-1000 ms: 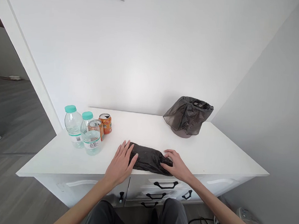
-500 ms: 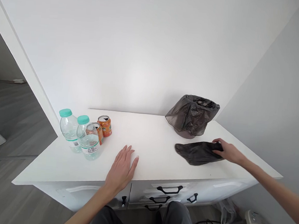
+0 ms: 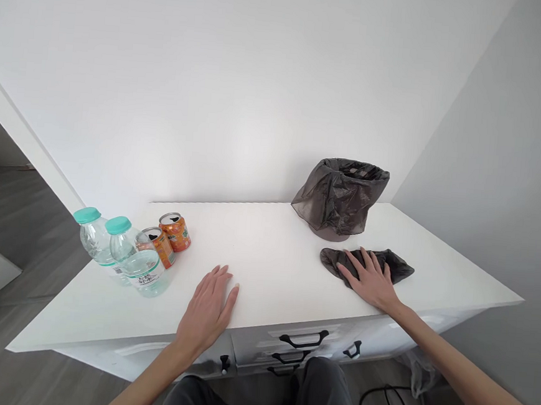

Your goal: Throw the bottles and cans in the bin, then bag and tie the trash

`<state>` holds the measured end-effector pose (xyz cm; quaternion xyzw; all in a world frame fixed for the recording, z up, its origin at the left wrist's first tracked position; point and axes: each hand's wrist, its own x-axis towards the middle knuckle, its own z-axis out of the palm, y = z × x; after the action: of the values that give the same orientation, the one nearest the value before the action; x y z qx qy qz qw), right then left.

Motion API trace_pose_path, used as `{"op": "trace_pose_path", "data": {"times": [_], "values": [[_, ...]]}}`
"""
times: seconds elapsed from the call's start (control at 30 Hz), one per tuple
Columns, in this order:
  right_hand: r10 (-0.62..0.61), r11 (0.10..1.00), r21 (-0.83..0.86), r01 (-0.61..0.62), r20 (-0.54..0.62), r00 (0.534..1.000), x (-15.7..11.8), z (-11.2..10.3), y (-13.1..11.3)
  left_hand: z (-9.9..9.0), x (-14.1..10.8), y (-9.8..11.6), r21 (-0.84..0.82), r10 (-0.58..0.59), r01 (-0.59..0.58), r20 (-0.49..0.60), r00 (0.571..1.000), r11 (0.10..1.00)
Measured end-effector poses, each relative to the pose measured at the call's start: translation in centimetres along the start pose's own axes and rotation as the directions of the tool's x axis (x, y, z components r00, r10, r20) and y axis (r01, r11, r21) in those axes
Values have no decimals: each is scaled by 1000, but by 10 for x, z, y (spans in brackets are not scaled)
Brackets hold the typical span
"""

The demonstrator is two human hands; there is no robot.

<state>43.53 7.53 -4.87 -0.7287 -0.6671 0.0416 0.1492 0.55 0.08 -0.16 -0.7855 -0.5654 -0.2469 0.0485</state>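
Observation:
My left hand (image 3: 207, 305) lies flat on the white countertop (image 3: 257, 257), fingers stretched out, holding nothing. On the right, my right hand (image 3: 371, 279) rests palm down with spread fingers on a folded black plastic bag (image 3: 399, 267). Behind that bag stands a bin (image 3: 328, 234) lined with a dark, see-through bag (image 3: 345, 199). At the left are two clear bottles with teal caps, the nearer one (image 3: 145, 274) partly in front of an orange can (image 3: 159, 244). A second orange can (image 3: 177, 232) stands beside it, and the other bottle (image 3: 96, 239) is farthest left.
A white wall (image 3: 242, 88) rises behind the counter, and a grey wall (image 3: 511, 171) is at the right. Drawers with black handles (image 3: 304, 339) are below the front edge. A black cable (image 3: 389, 393) lies on the floor at the lower right.
My right hand has let go of the bag's right end and moved left onto its middle, spreading flat. The bag looks shorter. The view has shifted slightly; my left hand stays on the counter.

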Motion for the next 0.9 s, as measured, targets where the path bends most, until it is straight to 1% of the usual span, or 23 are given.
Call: {"op": "trace_pose_path", "data": {"times": [0.1,0.17,0.2,0.23,0.27,0.3,0.33,0.37,0.4,0.43,0.47,0.53,0.6,0.67,0.77,0.83,0.9], "values": [[1,1000,19,-1,21,1000,0,-5,0,-1,1,1,13,4,-4,-1,1000,1000],[2,999,41,-2,14,1000,0,-17,-4,-1,0,0,20,12,-11,-16,1000,1000],[-8,998,57,9,-28,1000,1,-27,-8,-1,0,-1,23,18,-17,-25,1000,1000],[-24,997,76,32,-103,994,2,-40,-13,-1,-1,-1,26,25,-24,-34,999,999],[-44,993,94,65,-208,977,4,-56,-20,-1,-2,-2,30,30,-29,-42,999,999],[-70,988,107,109,-319,945,6,-75,-28,-1,-2,-3,34,33,-32,-48,998,999],[-95,981,115,157,-418,903,10,-94,-37,-1,-3,-3,39,35,-33,-52,998,999],[-122,973,114,202,-488,864,16,-114,-47,-1,-4,-4,44,34,-31,-55,998,999],[-163,964,103,246,-507,847,23,-133,-57,-1,-5,-4,49,33,-31,-57,998,998],[-186,960,86,265,-513,838,33,-150,-68,-1,-6,-5,53,34,-31,-58,998,998],[-201,961,64,268,-503,840,43,-165,-77,-1,-7,-5,55,36,-33,-59,998,998],[-199,972,21,233,-448,872,67,-183,-93,-2,-9,-6,57,41,-38,-63,997,998],[-166,986,-27,167,-358,919,89,-188,-104,-2,-12,-7,53,41,-37,-70,997,998],[-130,991,-66,116,-298,946,105,-185,-111,-2,-14,-8,49,34,-30,-75,997,998],[-121,992,-56,109,-310,943,113,-176,-117,-2,-17,-8,46,20,-16,-76,997,999],[-148,988,-16,151,-322,935,107,-173,-122,-1,-18,-9,47,12,-8,-77,997,999],[-201,975,30,222,-317,927,95,-173,-130,0,-19,-9,47,11,-7,-80,997,999]]}}
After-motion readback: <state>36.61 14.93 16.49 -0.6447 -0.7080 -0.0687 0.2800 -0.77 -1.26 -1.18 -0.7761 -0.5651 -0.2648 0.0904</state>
